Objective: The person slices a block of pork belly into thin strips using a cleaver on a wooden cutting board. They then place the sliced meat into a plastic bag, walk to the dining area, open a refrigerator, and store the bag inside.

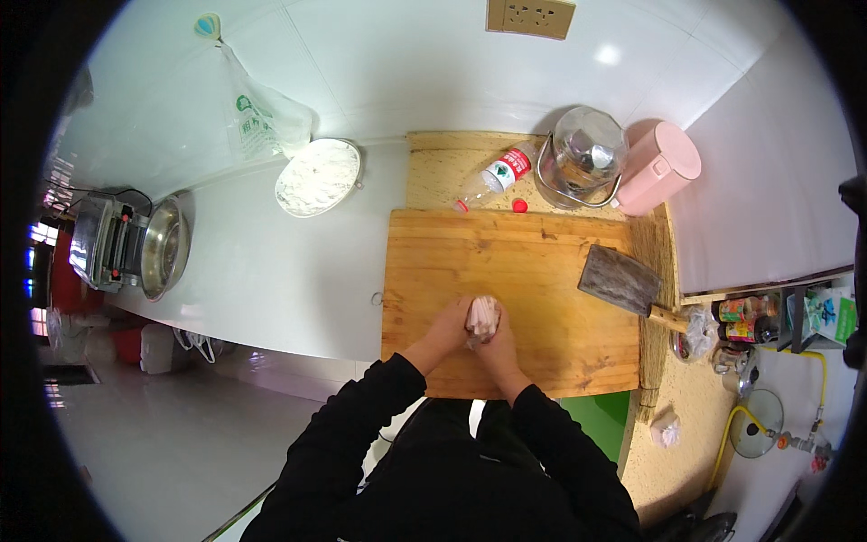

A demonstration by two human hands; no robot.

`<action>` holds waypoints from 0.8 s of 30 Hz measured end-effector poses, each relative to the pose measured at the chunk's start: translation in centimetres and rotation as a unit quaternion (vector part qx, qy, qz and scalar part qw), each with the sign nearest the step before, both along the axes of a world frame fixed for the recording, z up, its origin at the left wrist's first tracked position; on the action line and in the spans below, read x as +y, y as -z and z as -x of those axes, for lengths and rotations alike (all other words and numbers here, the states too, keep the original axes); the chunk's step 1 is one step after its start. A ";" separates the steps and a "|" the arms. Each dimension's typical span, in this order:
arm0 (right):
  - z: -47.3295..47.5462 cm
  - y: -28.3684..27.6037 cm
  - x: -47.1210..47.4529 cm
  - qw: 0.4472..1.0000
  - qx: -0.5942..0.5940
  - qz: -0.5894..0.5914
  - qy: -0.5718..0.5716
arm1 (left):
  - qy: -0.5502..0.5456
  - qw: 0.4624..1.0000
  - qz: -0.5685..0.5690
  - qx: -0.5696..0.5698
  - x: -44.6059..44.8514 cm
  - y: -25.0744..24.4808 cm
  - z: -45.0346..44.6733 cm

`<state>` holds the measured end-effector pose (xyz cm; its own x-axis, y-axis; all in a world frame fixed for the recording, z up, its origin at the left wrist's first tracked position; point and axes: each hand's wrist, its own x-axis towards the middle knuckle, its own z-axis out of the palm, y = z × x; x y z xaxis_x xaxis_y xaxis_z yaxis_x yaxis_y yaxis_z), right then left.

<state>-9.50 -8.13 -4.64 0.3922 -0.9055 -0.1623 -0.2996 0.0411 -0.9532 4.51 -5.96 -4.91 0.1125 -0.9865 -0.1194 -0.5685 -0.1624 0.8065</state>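
Between my left hand (452, 328) and my right hand (500, 345) is a pale pinkish bundle (483, 317), with what looks like clear plastic at its lower end; its exact kind is not plain. Both hands grip it from the sides above the front part of a wooden cutting board (447, 257). A cleaver (619, 279) with a dark blade and wooden handle lies at the board's right side. Behind the board, an empty plastic bottle (498, 177) rests on its side near a red bottle cap (519, 205).
Behind the board stand a lidded container with a metal handle (581, 159) and a pink pitcher (660, 169). A straw broom (650, 339) lies along its right edge. On the left are a plate of white powder (318, 177), a metal bowl (164, 249) and a hanging plastic bag (261, 115).
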 end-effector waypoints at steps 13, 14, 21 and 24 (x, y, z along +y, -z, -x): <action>-0.1 1.7 -3.0 0.987 -0.074 -0.139 -0.039 | -0.086 0.926 -0.152 0.335 -0.5 2.9 -1.3; 0.4 1.5 -3.6 0.972 -0.082 -0.215 -0.058 | -0.081 0.913 -0.179 0.357 -0.5 2.9 -1.6; 1.9 -6.9 -6.5 0.812 -0.203 -0.539 -0.095 | -0.178 0.848 -0.183 0.465 -0.5 -6.1 -2.7; 0.9 -8.3 -6.2 0.787 -0.237 -0.568 -0.037 | -0.198 0.867 -0.170 0.424 -0.2 -7.6 -3.6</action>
